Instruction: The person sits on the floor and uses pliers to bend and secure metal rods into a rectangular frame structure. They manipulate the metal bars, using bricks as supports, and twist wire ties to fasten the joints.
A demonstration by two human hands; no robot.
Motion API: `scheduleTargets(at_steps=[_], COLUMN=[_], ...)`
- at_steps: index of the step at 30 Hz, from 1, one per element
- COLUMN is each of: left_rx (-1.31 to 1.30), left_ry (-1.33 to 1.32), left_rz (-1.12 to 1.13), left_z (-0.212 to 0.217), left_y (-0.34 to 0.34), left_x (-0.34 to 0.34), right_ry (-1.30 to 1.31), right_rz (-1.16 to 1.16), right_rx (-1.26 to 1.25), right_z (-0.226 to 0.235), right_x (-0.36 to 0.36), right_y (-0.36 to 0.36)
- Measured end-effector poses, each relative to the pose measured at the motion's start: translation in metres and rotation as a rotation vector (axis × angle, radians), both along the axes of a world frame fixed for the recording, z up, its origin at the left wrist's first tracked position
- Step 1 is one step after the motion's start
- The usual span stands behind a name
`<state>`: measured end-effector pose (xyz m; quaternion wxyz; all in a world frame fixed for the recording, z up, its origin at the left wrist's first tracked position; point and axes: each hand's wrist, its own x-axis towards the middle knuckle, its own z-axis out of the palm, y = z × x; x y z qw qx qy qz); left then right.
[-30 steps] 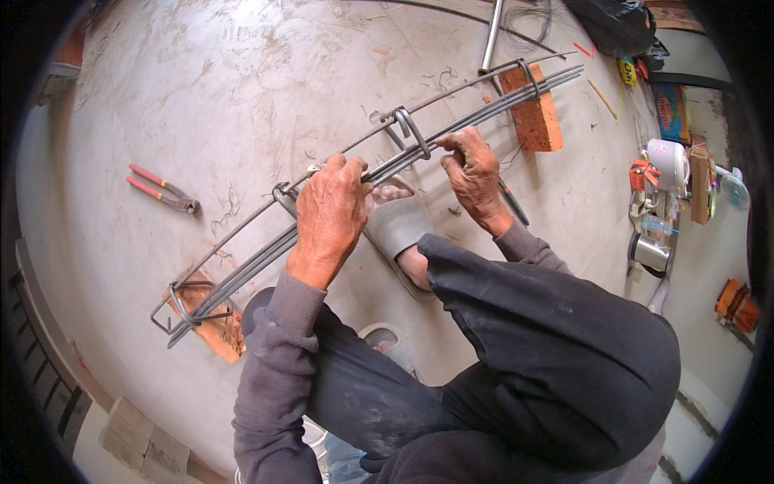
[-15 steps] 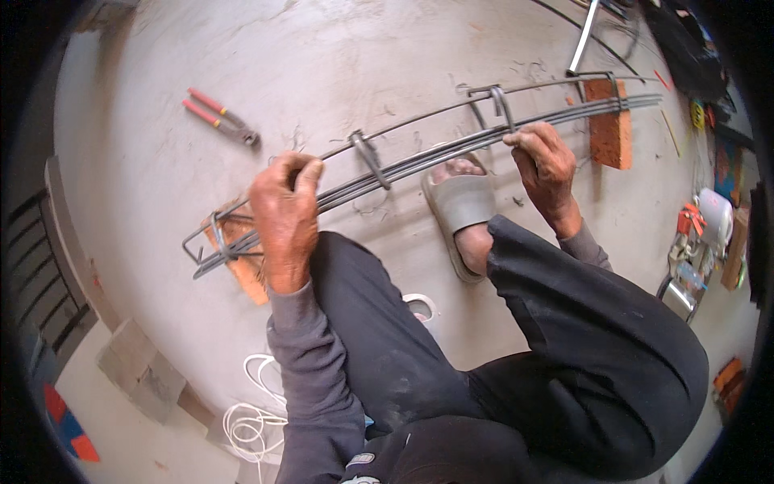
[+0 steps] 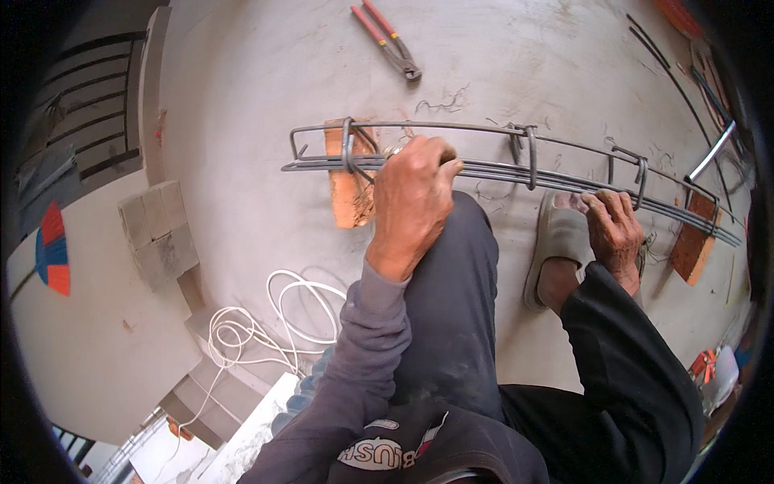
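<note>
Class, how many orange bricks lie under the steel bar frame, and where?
2. One brick is under the left end of the frame, left of the left hand; the other brick is under its right end, right of the right hand. Hands might hide more.

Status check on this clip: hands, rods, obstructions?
Left hand and right hand at the rods. Rods laid across left brick and right brick. Pincers lie apart on floor; no obstruction seen.

Seemingly a makeshift building-work area: bare grey floor, steel-rod frame across orange bricks, red-handled pincers.
</note>
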<state>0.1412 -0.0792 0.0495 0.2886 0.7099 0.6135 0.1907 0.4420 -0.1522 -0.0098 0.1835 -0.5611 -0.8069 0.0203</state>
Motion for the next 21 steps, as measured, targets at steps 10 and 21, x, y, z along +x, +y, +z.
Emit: scheduleTargets(at_steps=[10,21], left_rx=[-0.152,-0.047], left_ry=[-0.635,-0.695], left_rz=[0.808,1.195], left_z=[-0.054,-0.095], left_y=[-0.067,-0.022], left_x=[-0.075,-0.169], right_ry=[-0.08,-0.026], right_rz=[0.031,0.049], right_rx=[0.04,0.056], right_z=[-0.017,-0.014], right_x=[0.005,-0.006], right_y=[0.006,0.017])
